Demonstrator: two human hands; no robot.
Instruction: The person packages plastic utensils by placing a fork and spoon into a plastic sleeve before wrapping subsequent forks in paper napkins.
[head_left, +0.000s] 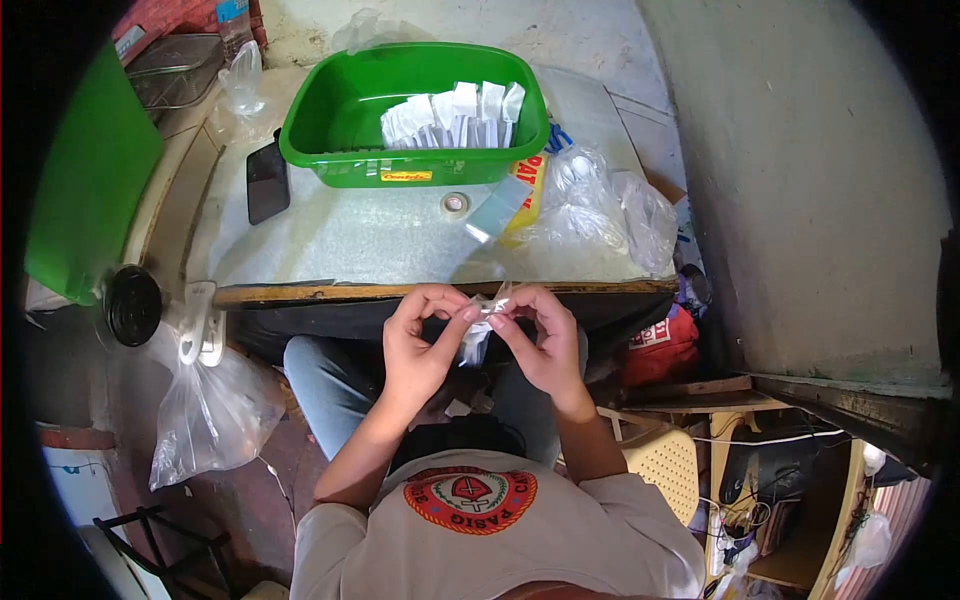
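Between my two hands is a small clear plastic packet [474, 345] with something white inside; what it contains is too small to name. My left hand [420, 335] pinches its upper left edge with thumb and forefinger. On the other side, my right hand [540, 340] grips the top edge the same way, and a clear flap sticks up between the fingertips. Both hands are in front of the table's near edge, above my lap. Beyond them on the table stands a green basin [340, 172] with a row of white packets [450, 115] in it.
On the table [330, 235] lie a tape roll [455, 205], clear plastic sleeves [499, 207], a dark phone [267, 182], a yellow packet [527, 200] and clear bags [585, 205]. A clear bag [215, 415] hangs at the left. A wall [800, 200] borders the right side.
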